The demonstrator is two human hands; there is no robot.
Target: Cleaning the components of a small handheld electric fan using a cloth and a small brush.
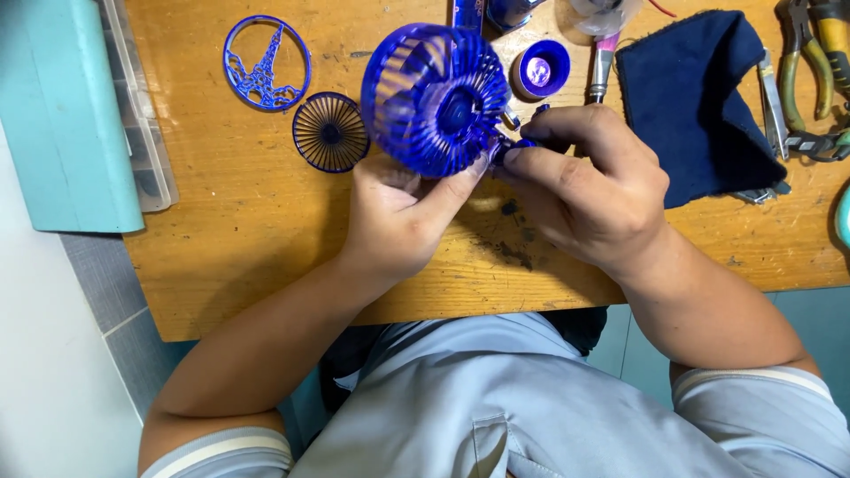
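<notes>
**Head view: two hands on one blue fan cage**

Head view shows a wooden table [266,221] from above. The left hand [398,217] holds a round blue fan cage [434,97]. The cage sits at about twelve o'clock from that hand, with its round face turned up toward the camera. The thumb presses on its lower edge. The right hand [589,190] is at three o'clock from the cage. Its fingertips are pinched shut on a small blue part [518,146] right at the cage's edge. Both hands touch near that spot, but the left hand carries the cage.

Count the blue things: one cage, one flat round grille [330,132] at nine o'clock from it, one ring with a tower shape [266,62] past that, and one small cap [541,69] at two o'clock. There is one dark blue cloth [699,97] far right, with pliers [801,66] beside it.
</notes>
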